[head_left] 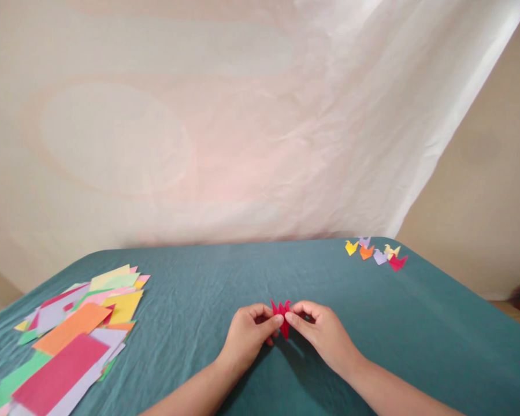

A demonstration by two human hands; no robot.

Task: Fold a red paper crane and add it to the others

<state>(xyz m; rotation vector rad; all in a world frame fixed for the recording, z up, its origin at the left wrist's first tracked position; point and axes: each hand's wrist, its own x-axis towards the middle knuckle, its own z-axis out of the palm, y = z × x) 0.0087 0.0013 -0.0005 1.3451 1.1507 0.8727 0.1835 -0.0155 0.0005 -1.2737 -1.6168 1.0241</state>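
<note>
Head view: red fold (pixel 281 315) is being pinched btwn both hands, just above the teal cloth (pixel 416 335), near the table's front centre. Left hand (pixel 247 335) is being closed on the fold's left side, thumb and forefinger tips pressed to the paper, other fingers curled under. Right hand (pixel 323 329) is being closed on the fold's right side the same way, fingertips meeting the left ones at the paper. Fold's pointed tips are being held upward, lower point hanging down btwn the hands; whether it's touching the cloth can't be told. Forearms are being brought in from the bottom edge, angled toward each other.

Paper stack (pixel 69 335) is being kept at far left on the cloth, well apart from the hands: loose sheets overlapping, orange, pink, yellow, green, lilac. Small folds (pixel 375 251) are being kept in a cluster at the far right corner: yellow, orange, lilac, red, touching or just beside each other. White sheet (pixel 242 115) is hanging as backdrop behind the table.
</note>
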